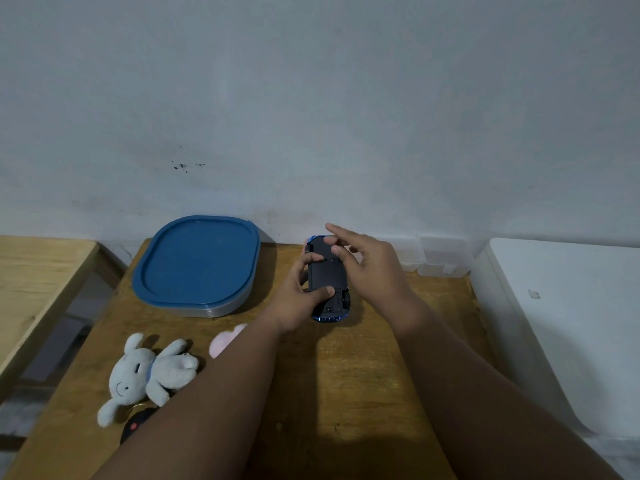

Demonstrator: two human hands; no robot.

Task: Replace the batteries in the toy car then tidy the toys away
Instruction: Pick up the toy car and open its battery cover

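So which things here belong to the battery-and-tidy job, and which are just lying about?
Job:
toy car, underside up, held by left hand and right hand
grey plush
pink plush
blue-lidded container, probably for the toys

Lying about:
clear boxes
white appliance
black object, partly hidden

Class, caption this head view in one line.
Both hands hold the upturned toy car beside a lidded container.

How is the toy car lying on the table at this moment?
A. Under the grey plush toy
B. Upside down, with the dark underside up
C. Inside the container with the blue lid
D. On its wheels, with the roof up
B: the toy car shows its dark underside upward, with a wheel visible at its near right corner, held between the left hand and the right hand.
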